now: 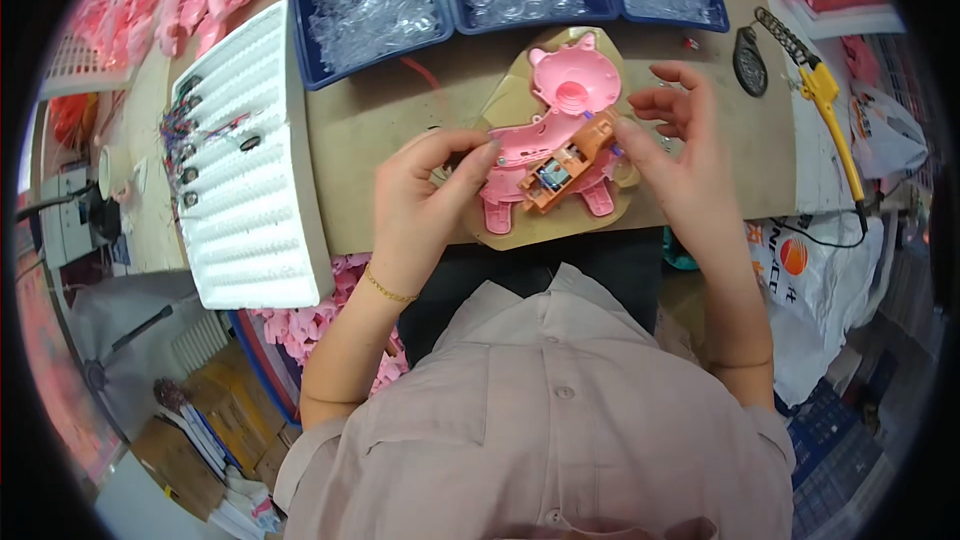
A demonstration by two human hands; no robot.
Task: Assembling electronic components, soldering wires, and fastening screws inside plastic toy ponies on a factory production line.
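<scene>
A pink plastic animal-shaped toy shell half [519,146] lies hollow side up on a yellowish shaped base [507,92] at the table's front edge. Across its body sits an orange motor gearbox [541,192], tilted, with a metallic part in its opening. My left hand [425,180] is closed in a pinch of thumb and forefinger at the shell's left edge; what lies between the tips is too small to make out. Beside the gearbox's upper right end is my right hand [685,135], its thumb close to that end and its other fingers spread apart.
Blue trays [447,28] of clear plastic pieces line the back. At left stands a white ribbed foam tray [245,185] with small wired parts. A yellow soldering iron [832,120] and its coiled stand [785,35] are at right. Pink shells [190,0] pile up far left.
</scene>
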